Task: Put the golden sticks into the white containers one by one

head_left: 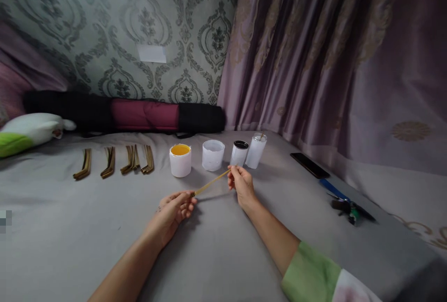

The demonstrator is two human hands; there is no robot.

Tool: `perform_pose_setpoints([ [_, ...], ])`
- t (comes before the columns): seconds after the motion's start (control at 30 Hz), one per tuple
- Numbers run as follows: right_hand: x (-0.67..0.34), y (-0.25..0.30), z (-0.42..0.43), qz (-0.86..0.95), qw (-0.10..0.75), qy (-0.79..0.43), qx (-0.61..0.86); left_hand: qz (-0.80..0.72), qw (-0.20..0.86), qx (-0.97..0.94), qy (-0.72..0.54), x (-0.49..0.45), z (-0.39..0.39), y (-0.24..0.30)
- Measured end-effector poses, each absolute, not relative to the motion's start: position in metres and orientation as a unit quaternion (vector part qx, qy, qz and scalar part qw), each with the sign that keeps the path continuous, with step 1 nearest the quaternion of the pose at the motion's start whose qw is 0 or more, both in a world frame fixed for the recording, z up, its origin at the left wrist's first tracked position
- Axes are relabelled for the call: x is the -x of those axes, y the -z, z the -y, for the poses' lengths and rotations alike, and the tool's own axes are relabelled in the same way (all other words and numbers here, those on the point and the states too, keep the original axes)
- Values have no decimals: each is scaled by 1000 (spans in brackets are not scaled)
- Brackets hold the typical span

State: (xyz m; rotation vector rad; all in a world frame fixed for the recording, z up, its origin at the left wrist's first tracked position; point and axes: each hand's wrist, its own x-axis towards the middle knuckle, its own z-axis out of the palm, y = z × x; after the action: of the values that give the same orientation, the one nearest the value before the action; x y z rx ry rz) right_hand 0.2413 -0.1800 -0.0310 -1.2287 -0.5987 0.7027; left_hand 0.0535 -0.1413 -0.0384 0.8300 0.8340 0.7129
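Note:
A thin yellowish-brown strip [212, 182] slants between my two hands above the grey bedsheet. Its lower left end is pinched by my left hand [176, 209], thumb against fingers. My right hand [240, 182] grips the upper right end, just in front of a white cup with a dark inside [239, 155]. What the strip is made of I cannot tell. Beyond the hands stand a white tub with a yellow-orange inside [180, 164], a plain white tub [213, 157] and a taller white container [256, 153] with a thin stick in it.
Several bundles of bent brown strips [108, 162] lie in a row at the left. A phone [309, 165] and keys with a blue strap [344, 203] rest at the right. Behind are a black and maroon roll [145, 115], a plush toy [31, 130] and a curtain [296, 60].

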Motion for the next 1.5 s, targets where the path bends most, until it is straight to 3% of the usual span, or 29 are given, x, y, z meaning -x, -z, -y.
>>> perform_pose_setpoints([
  [0.47,-257,30,180,235,752,-305,534,-384,768,-388,-334,-53,141,39],
  [1.07,-262,40,174,203,722,-352,560,-376,777,-366,-349,-52,140,35],
  [1.5,-266,24,184,211,719,-313,584,-356,807,-325,-340,-46,135,32],
])
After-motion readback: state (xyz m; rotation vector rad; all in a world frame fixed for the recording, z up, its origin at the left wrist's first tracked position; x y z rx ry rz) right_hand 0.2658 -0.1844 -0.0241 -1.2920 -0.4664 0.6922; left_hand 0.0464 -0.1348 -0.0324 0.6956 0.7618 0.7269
